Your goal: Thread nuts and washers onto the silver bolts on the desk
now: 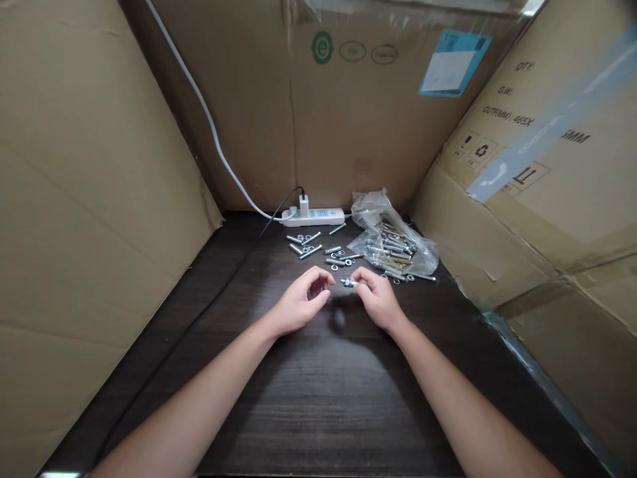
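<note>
Between the thumb and fingers of my right hand (377,296) is a metal bolt (347,283), held roughly level above the table. Its free end points left and carries what looks like a nut; the rest is hidden by my fingers. Facing it from the left, my left hand (302,300) is curled, with a gap between thumb and forefinger and nothing seen in it. Just beyond both hands lie loose metal sleeves (336,262), a washer (334,268) and several other small rings. Farther back on the left is a group of bolts (311,252) and rings.
A clear plastic bag (423,255) of bolts lies open at the back right. Behind the parts sits a white power strip (323,217) with a plugged-in charger. A black cable (199,315) crosses the dark table (318,411) on the left. Cardboard walls (348,133) enclose three sides.
</note>
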Tool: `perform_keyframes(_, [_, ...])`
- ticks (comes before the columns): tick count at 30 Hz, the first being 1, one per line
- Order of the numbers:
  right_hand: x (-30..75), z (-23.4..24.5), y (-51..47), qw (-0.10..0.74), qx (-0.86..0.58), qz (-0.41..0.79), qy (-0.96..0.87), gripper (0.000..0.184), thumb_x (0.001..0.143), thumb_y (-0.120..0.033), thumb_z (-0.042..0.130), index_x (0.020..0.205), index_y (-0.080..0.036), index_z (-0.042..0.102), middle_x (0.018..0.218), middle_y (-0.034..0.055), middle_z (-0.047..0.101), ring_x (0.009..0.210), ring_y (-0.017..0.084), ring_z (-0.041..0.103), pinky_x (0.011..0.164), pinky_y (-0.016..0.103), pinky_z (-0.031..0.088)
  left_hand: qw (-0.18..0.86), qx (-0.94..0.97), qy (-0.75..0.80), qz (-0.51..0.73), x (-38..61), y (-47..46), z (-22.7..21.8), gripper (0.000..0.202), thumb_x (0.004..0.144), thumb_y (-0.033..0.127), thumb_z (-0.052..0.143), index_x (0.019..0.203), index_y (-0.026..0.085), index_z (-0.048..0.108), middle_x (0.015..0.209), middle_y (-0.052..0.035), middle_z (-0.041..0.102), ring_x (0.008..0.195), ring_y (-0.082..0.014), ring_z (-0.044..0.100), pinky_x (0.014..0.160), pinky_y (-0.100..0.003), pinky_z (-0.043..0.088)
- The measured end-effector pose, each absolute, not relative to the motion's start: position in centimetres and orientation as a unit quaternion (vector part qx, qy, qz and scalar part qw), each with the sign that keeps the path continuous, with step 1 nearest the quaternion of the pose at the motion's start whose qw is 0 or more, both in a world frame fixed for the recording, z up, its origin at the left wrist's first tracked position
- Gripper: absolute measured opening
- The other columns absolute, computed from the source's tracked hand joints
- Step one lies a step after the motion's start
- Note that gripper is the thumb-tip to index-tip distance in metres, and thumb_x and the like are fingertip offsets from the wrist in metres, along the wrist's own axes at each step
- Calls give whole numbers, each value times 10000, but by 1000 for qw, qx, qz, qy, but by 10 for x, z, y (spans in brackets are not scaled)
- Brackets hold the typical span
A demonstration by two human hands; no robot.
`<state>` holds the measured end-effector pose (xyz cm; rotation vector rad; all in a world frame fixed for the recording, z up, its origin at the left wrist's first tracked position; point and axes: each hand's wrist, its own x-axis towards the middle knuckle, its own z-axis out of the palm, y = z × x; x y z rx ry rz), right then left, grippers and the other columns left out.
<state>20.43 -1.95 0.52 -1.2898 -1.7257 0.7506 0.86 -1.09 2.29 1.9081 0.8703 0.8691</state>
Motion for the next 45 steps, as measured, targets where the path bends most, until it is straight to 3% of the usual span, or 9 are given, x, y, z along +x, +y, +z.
perform_keyframes(5, [211,0,-14,445,-534,270,-666,101,785,-238,447,727,-182,508,545,-51,388,496,108,340,499,230,262,507,693,353,372,8,-6,19,64,819,209,504,865,165,509,786,8,486,729,-120,449,682,-240,370])
perform_keyframes(8, [215,0,-11,460,-548,229,-660,101,788,-244,453,758,-182,527,592,-35,457,535,122,404,527,230,306,562,645,339,393,6,-4,20,71,740,161,544,799,159,504,761,7,471,707,-116,431,664,-238,350])
perform_keyframes(12, [237,6,1,454,-591,125,-655,146,803,-257,455,860,-178,564,761,21,582,659,167,510,623,260,387,749,456,234,420,-1,-2,28,86,602,141,480,663,160,422,678,-5,405,613,-119,395,581,-256,335])
perform_keyframes(16, [274,10,27,397,-635,-28,-662,191,804,-262,457,923,-177,578,906,87,619,865,245,527,795,351,402,848,300,152,410,-11,0,35,119,594,214,430,574,169,321,578,3,304,534,-122,351,544,-274,327])
perform_keyframes(19, [298,9,48,325,-681,-78,-652,205,804,-259,449,923,-181,596,940,104,624,887,269,511,811,381,397,862,268,142,406,-15,2,36,139,587,210,420,550,171,292,552,6,271,522,-125,342,546,-278,327])
perform_keyframes(24, [316,-1,72,280,-711,-67,-641,225,804,-262,452,943,-193,616,956,100,628,896,268,511,805,384,400,867,255,138,406,-17,4,34,158,616,221,410,539,173,281,544,5,258,522,-132,343,553,-283,334])
perform_keyframes(37, [322,-10,77,337,-689,-43,-640,250,778,-213,437,925,-186,638,907,96,621,866,255,543,791,378,411,802,362,242,409,-15,7,27,323,814,291,418,574,179,233,582,35,195,499,-99,248,518,-264,279])
perform_keyframes(42, [309,5,68,369,-665,-77,-645,257,770,-191,429,937,-177,624,926,101,613,897,261,527,813,382,401,706,448,287,467,-15,11,20,189,777,214,459,663,182,313,636,40,266,521,-85,268,509,-235,257])
perform_keyframes(45, [282,20,60,391,-614,-92,-679,243,775,-157,421,927,-173,610,928,96,611,904,251,519,823,366,395,539,586,380,470,-18,18,12,104,710,106,443,674,174,374,647,33,329,567,-95,315,542,-235,272])
